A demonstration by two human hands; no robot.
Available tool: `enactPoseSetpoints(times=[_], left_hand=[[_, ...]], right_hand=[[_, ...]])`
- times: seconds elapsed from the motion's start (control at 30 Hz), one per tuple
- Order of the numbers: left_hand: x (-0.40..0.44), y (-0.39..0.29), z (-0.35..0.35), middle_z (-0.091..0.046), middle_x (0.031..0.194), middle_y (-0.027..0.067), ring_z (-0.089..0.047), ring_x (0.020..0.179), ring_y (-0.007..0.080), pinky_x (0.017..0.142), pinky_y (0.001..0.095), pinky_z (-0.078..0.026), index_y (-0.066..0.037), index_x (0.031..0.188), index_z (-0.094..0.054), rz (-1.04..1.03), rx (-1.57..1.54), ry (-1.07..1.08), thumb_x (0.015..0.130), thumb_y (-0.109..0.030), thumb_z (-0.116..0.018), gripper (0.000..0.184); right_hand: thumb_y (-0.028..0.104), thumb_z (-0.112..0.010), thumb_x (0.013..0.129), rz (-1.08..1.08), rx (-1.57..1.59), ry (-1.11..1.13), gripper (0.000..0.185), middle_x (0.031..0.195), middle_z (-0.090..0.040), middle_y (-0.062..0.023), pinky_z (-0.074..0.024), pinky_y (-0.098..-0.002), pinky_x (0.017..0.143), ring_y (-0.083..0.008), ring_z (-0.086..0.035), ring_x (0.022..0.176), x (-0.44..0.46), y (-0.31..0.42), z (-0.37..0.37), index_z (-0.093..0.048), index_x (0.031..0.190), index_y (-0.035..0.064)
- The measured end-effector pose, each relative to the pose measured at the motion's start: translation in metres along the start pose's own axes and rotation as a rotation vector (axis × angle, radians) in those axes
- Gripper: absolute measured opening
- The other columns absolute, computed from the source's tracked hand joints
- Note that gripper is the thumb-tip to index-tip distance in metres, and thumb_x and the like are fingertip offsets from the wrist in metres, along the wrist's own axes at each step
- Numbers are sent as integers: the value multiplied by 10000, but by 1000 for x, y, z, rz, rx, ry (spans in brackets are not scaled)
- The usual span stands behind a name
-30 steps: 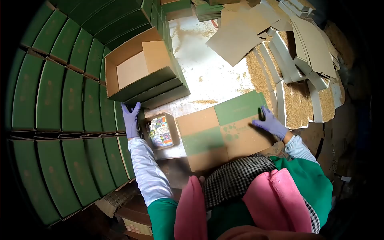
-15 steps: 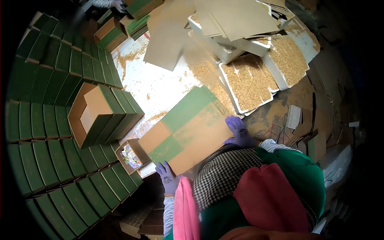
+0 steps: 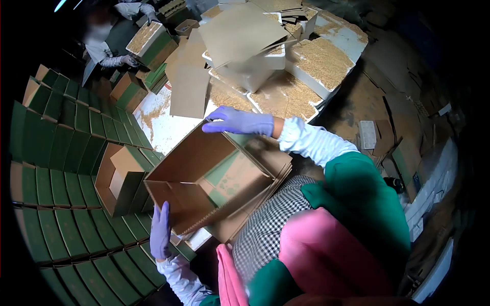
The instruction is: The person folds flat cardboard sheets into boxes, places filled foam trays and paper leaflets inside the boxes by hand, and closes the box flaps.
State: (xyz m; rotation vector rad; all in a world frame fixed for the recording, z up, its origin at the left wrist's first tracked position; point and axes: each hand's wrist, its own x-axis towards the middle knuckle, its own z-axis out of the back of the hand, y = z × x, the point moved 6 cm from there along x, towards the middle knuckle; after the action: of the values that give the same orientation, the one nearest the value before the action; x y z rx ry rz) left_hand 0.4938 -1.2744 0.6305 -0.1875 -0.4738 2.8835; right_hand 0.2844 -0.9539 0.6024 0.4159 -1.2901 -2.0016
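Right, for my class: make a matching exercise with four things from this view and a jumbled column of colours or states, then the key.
Things
1. Right hand
2. Box between the hands
3. Cloth at the waist
4. White tray

Colours or states
A. black-and-white checked
B. filled with golden bits
C. purple-gloved
D. brown-walled, open towards the camera

Pairs: 1-C, 2-D, 3-A, 4-B

Two bright light strips (image 3: pixel 66 5) shine high in the upper left corner. The white counter (image 3: pixel 159 133) stands well lit, crumbs scattered over its surface. To its right spreads a dull brown floor (image 3: pixel 365 99), dim and littered with flat cardboard (image 3: pixel 403 171). The room's edges sink into shadow, too dark to make out.
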Motion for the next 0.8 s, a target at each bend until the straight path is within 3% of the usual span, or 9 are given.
enactPoseSetpoints(times=[0.07, 0.1, 0.2, 0.23, 0.37, 0.5, 0.6, 0.7, 0.8], left_hand=[[30, -42, -7, -55, 1637, 153, -138, 1498, 331, 1186, 395, -204, -76, 1537, -256, -367, -385, -147, 1025, -152, -433, 547], [48, -48, -20, -12, 1640, 147, -2, 1512, 327, 1209, 415, -93, -58, 1540, -229, 51, -1016, -269, 1014, -188, -454, 587], [66, -97, -104, -237, 1562, 247, -168, 1468, 395, 1197, 495, -95, 10, 1495, -280, -256, 232, -5, 919, -463, -550, 793], [64, -90, -136, -282, 1529, 270, -193, 1450, 428, 1176, 579, -80, 9, 1480, -307, -356, 319, 171, 874, -523, -582, 852], [88, -73, -38, -255, 1540, 259, -212, 1427, 443, 1155, 622, -86, -18, 1482, -306, -29, 528, -484, 730, -504, -762, 1005], [67, -95, -42, -500, 1236, 195, -460, 1174, 353, 1133, 555, -262, -1, 1412, -397, -178, 348, -602, 763, -299, -775, 808], [48, -77, -91, -581, 1105, 117, -533, 1086, 293, 1060, 509, -339, -61, 1154, -658, -295, 53, -393, 868, -262, -661, 349], [88, -61, -66, -568, 1194, 167, -491, 1169, 347, 1072, 525, -298, -62, 1170, -648, -270, -80, -254, 912, -302, -589, 357], [116, -73, -58, -516, 1285, 232, -392, 1263, 436, 1081, 556, -257, -22, 1131, -588, -316, -256, 181, 930, -372, -558, 405]], right_hand=[[676, -615, 817, -262, 34, -264, 897, 1400, -432, -282, -331, -427, 1093, -384, -421, 1297, 43, -76, -9, -444, 1397, 13], [717, -633, 775, -262, 95, -555, 1027, 1451, -368, -312, -286, -444, 1136, -413, -355, 1363, 43, -92, -20, -364, 1455, -5], [760, -683, 690, -153, -315, -498, 1402, 1544, -77, -365, -144, -491, 1191, -479, -95, 1457, 18, -29, -84, 95, 1501, -77], [735, -706, 689, -111, -295, -455, 1380, 1531, -150, -361, -182, -480, 1185, -473, -167, 1445, 10, -17, -81, 65, 1513, -58], [461, -779, 739, -465, -484, -64, 1222, 1442, -352, -341, -388, -448, 1070, -425, -456, 1279, -22, -16, -52, 12, 1527, -36], [227, -656, 886, -82, -84, -610, 761, 1407, -438, -250, -407, -409, 1062, -327, -526, 1234, -52, -30, -50, -268, 1484, -38], [233, -562, 955, 95, -144, -956, 449, 1302, -546, -191, -378, -443, 1070, -334, -528, 1211, -158, 21, -29, -485, 1327, -5], [301, -639, 908, 406, -604, -273, 582, 1305, -520, -218, -350, -530, 1069, -407, -482, 1234, -118, 83, -66, -457, 1368, -4], [364, -578, 947, -5, -647, -310, 679, 1466, -362, -255, -231, -464, 1172, -418, -323, 1379, -63, -14, -72, -347, 1457, -21]])
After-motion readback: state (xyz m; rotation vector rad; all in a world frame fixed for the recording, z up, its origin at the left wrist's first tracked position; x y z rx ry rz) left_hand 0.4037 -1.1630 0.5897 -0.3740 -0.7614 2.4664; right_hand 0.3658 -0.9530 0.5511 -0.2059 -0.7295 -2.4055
